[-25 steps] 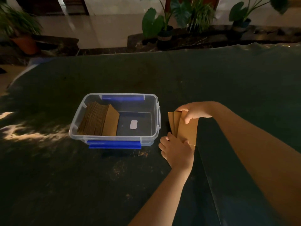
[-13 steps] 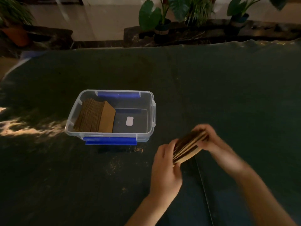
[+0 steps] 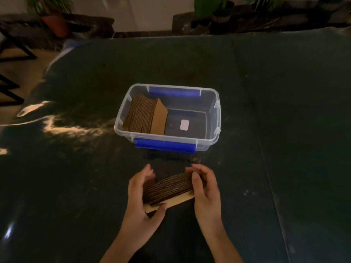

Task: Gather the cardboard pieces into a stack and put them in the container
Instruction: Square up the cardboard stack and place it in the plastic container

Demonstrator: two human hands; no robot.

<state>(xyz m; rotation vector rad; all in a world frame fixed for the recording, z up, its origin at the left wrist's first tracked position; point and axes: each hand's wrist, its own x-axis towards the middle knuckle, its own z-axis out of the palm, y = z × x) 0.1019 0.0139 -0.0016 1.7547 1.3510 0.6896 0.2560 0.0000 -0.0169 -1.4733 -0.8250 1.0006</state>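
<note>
A stack of brown cardboard pieces (image 3: 169, 188) stands on edge just in front of me, its corrugated edges facing up. My left hand (image 3: 141, 198) clasps its left end and my right hand (image 3: 206, 188) clasps its right end. Beyond it stands a clear plastic container (image 3: 216, 118) with blue latches. Inside, another cardboard stack (image 3: 144, 115) leans against the left wall; the right half of the bin shows its bare floor with a white label (image 3: 184, 125).
The dark green table cover (image 3: 284, 111) spreads all around, with a seam running down the right. Bright light patches (image 3: 62, 126) lie on the left. Potted plants (image 3: 55, 19) and a dark ledge sit beyond the far table edge.
Both hands have carried the cardboard stack from beside the container's right side down to in front of it, turning it edge-up. The view has shifted, so the container now appears further right.
</note>
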